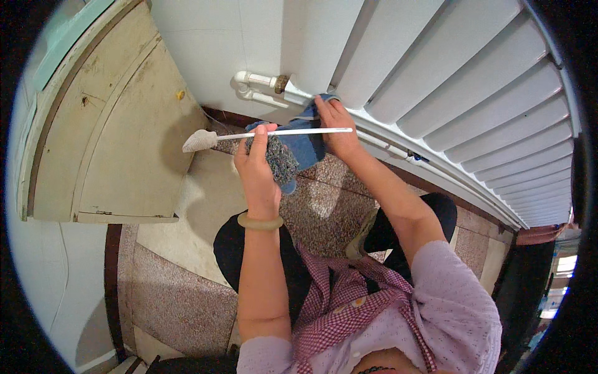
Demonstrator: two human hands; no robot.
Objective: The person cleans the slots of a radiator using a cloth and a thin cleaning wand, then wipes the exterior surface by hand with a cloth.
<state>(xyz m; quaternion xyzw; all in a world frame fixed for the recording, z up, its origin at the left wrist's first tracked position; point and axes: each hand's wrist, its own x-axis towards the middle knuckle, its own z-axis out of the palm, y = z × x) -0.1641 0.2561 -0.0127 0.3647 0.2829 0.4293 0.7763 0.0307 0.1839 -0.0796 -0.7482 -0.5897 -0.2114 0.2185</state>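
My left hand point(257, 163) is closed around a thin white stick point(289, 133) with a pale fabric-covered head point(200, 141) at its left end. The same hand also holds a grey, curly steel-wool-like scouring pad point(281, 161). A blue cloth point(303, 145) hangs between my hands. My right hand point(337, 126) has its fingers on the upper end of this cloth, against the lower edge of a white radiator point(397, 70), close to its end fitting. The stick crosses in front of my right hand. Part of the cloth is hidden behind the pad and my left hand.
White pipes point(261, 89) with a brown-stained nut join the radiator at its left end. Another white pipe point(383, 146) with a blue-handled valve runs below it. A worn cream cabinet point(135, 131) with a yellow knob stands at the left. The floor point(187, 280) has speckled and pale tiles.
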